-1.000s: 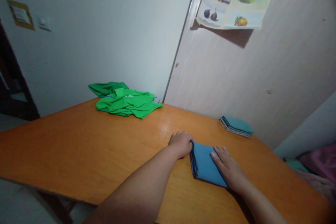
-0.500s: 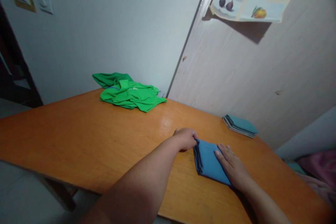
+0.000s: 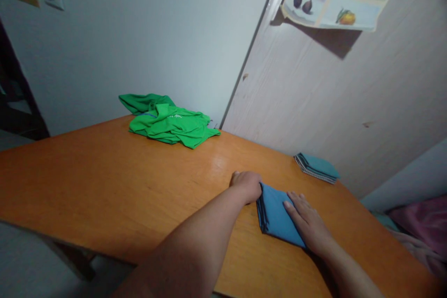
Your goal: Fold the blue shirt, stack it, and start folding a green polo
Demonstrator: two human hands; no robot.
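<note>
A folded blue cloth [image 3: 277, 214] lies on the wooden table in front of me, its layered edges showing on the left side. My left hand [image 3: 247, 186] is curled closed at the cloth's far left corner; its fingertips are mostly hidden behind the hand. Flat on the right part of the cloth rests my right hand [image 3: 309, 223], fingers stretched out and the thumb a little apart.
A crumpled green garment [image 3: 171, 123] lies at the table's back, against the wall. Near the back right edge sits a folded stack of teal and checked cloth [image 3: 317, 167]. The orange-brown table [image 3: 104, 181] has its near edge below. Pinkish fabric [image 3: 419, 223] is beyond its right side.
My left hand has turned slightly at the cloth's corner, so its fingers show less. My right hand stays flat on the cloth. The view has shifted a little.
</note>
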